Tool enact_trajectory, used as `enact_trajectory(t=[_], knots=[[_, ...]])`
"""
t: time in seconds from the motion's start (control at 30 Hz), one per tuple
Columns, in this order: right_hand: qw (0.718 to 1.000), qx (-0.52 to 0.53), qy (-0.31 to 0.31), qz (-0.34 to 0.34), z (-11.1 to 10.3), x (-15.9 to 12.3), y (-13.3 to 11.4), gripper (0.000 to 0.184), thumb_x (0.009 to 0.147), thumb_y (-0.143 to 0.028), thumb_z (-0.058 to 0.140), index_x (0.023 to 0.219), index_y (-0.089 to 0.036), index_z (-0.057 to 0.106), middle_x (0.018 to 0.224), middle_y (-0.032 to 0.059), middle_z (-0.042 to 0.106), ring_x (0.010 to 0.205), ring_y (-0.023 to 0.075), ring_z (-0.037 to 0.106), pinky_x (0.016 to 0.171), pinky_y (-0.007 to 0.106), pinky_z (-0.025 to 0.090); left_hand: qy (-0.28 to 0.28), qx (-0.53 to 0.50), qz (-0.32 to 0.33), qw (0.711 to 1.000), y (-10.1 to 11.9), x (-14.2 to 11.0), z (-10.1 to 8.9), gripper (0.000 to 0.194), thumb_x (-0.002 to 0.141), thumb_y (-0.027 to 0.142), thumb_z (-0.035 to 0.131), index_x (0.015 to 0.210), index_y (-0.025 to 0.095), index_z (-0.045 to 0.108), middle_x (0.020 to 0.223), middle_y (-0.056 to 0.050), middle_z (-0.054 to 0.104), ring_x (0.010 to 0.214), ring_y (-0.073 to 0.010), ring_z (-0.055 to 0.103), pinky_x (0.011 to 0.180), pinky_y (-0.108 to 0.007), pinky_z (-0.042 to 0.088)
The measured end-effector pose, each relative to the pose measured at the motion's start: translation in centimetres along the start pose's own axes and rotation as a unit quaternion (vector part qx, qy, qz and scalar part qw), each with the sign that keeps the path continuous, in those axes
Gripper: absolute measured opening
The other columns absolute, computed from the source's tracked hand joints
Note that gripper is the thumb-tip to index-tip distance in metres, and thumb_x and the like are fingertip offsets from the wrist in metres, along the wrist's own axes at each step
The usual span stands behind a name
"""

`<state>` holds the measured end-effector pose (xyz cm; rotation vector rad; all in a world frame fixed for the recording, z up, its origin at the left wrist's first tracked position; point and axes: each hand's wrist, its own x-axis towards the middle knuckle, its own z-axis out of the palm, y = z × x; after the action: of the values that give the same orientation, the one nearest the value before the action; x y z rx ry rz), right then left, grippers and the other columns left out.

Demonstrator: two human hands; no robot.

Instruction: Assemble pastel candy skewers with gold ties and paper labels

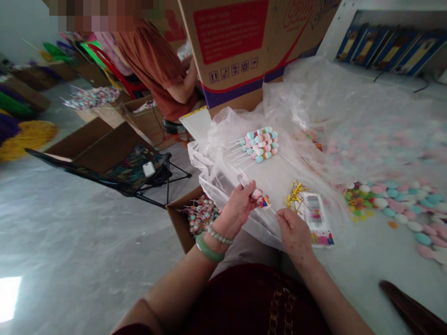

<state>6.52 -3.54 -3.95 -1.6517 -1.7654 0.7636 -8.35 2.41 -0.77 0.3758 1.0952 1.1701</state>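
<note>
you're bagging a candy stick by the look of it; mouth likely needs gathering round the stick next, maybe with a gold tie.

left hand pinches the bagged candy stick near its candy end, thumb on top, wrist angled in; right hand is lower, fingers curled, pinching what looks like the thin stick end, so the piece spans between your grips. gold ties just beyond your right grip, printed bags beside it, unbagged skewers beyond your left grip. can't tell if the bag is fully on.
</note>
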Motion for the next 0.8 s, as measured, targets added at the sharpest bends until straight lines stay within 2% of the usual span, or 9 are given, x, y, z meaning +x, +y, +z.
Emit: enact_trajectory(t=[0.1, 0.27, 0.33, 0.4, 0.47, 0.53, 0.67, 0.8], knots=[[0.998, -0.039, 0.034, -0.019, 0.5, -0.4, -0.4, 0.025, 0.088, -0.029, 0.038, 0.082, -0.020, 0.060, 0.077, 0.0045, 0.063, 0.073, 0.0183, 0.056, 0.067, 0.029, 0.038, -0.011, -0.009, 0.006, 1.000, -1.1, -0.7, 0.6, 0.016, 0.082, 0.028, 0.060, 0.078, 0.015, 0.051, 0.062, 0.002, 0.055, 0.053, -0.0105, 0.058, 0.056, -0.025, 0.051], [0.996, 0.011, 0.086, -0.016, 0.6, -0.7, -0.8, 0.023, 0.088, -0.029, 0.039, 0.086, -0.020, 0.060, 0.079, 0.0045, 0.064, 0.077, 0.0186, 0.057, 0.070, 0.029, 0.039, -0.050, -0.037, -0.050, 0.997, -1.5, -1.4, 1.0, 0.026, 0.084, 0.040, 0.056, 0.086, 0.013, 0.057, 0.071, -0.004, 0.061, 0.059, -0.0162, 0.064, 0.063, -0.032, 0.054], [0.996, 0.034, 0.077, -0.006, 0.3, -0.6, -1.0, 0.022, 0.087, -0.030, 0.041, 0.083, -0.020, 0.060, 0.076, 0.0034, 0.063, 0.074, 0.0181, 0.056, 0.069, 0.029, 0.039, -0.065, -0.062, -0.074, 0.993, -1.1, -1.2, 0.7, 0.028, 0.085, 0.040, 0.055, 0.088, 0.013, 0.058, 0.075, -0.006, 0.064, 0.063, -0.0177, 0.066, 0.065, -0.033, 0.054], [0.996, 0.083, 0.034, 0.017, 0.1, -0.6, -1.3, 0.022, 0.086, -0.032, 0.043, 0.076, -0.020, 0.059, 0.066, 0.0000, 0.058, 0.066, 0.0162, 0.053, 0.064, 0.027, 0.038, -0.066, -0.100, -0.095, 0.988, -0.6, -0.8, 0.4, 0.027, 0.087, 0.038, 0.052, 0.088, 0.012, 0.058, 0.078, -0.008, 0.065, 0.069, -0.0192, 0.067, 0.069, -0.034, 0.054], [0.989, 0.137, -0.007, 0.049, -0.1, -0.6, -1.6, 0.023, 0.085, -0.034, 0.044, 0.070, -0.021, 0.056, 0.057, -0.0034, 0.051, 0.057, 0.0143, 0.049, 0.057, 0.026, 0.036, -0.053, -0.122, -0.099, 0.986, -0.3, -0.4, 0.1, 0.022, 0.087, 0.032, 0.053, 0.088, 0.011, 0.057, 0.078, -0.007, 0.065, 0.071, -0.0192, 0.067, 0.072, -0.036, 0.055], [0.987, 0.148, -0.013, 0.065, -0.1, -0.6, -1.6, 0.023, 0.084, -0.034, 0.044, 0.068, -0.021, 0.056, 0.054, -0.0042, 0.048, 0.056, 0.0141, 0.047, 0.056, 0.025, 0.035, -0.031, -0.115, -0.085, 0.989, -0.1, -0.2, -0.1, 0.017, 0.085, 0.028, 0.056, 0.088, 0.011, 0.057, 0.073, -0.005, 0.064, 0.068, -0.0185, 0.067, 0.070, -0.036, 0.055], [0.998, 0.053, 0.029, 0.029, -0.1, -0.7, -1.2, 0.022, 0.084, -0.032, 0.043, 0.074, -0.021, 0.059, 0.066, 0.0000, 0.058, 0.066, 0.0165, 0.052, 0.063, 0.028, 0.036, 0.012, -0.077, -0.070, 0.994, -0.1, 0.0, -0.4, 0.015, 0.082, 0.026, 0.061, 0.082, 0.012, 0.056, 0.069, -0.004, 0.063, 0.064, -0.0190, 0.067, 0.059, -0.030, 0.054], [1.000, 0.015, 0.018, 0.018, -0.2, -0.6, -1.1, 0.022, 0.084, -0.029, 0.042, 0.075, -0.021, 0.060, 0.071, 0.0020, 0.061, 0.070, 0.0174, 0.054, 0.065, 0.028, 0.035, 0.039, -0.034, -0.061, 0.997, -0.2, 0.1, -0.9, 0.022, 0.081, 0.033, 0.061, 0.075, 0.013, 0.054, 0.060, -0.002, 0.060, 0.051, -0.0158, 0.062, 0.051, -0.029, 0.052]])
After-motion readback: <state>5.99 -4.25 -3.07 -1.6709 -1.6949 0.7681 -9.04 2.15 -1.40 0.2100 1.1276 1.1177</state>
